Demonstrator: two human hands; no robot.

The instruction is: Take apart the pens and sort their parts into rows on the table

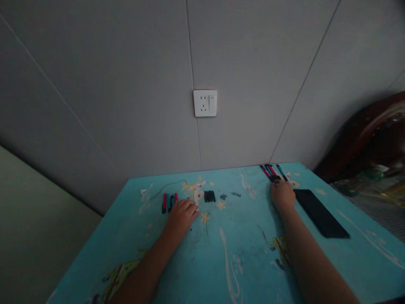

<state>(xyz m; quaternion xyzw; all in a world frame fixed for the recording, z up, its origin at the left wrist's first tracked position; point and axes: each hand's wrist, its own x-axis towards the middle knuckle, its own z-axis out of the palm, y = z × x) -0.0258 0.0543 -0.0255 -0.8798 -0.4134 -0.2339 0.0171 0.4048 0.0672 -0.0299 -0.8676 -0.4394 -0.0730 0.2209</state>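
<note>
My left hand (182,212) rests on the table at left of centre, palm down, fingers loosely bent and slightly apart from the thumb. Its fingertips are at the lower end of a slim white strip (196,197). Beside it lie short red and black pieces like pen caps or barrels (164,203), partly covered by the hand. My right hand (282,195) is at the far right, with curled fingers at the near ends of several pens (267,169). What its fingers pinch is hidden. A black flat case (319,212) lies just right of that hand.
Between the hands lie a row of black cylinders (209,196), a small group of dark pieces (223,196) and dark little coils (236,194). The blue patterned table (228,261) meets a grey wall bearing a white socket (205,103). Dark red furniture (363,139) stands at right.
</note>
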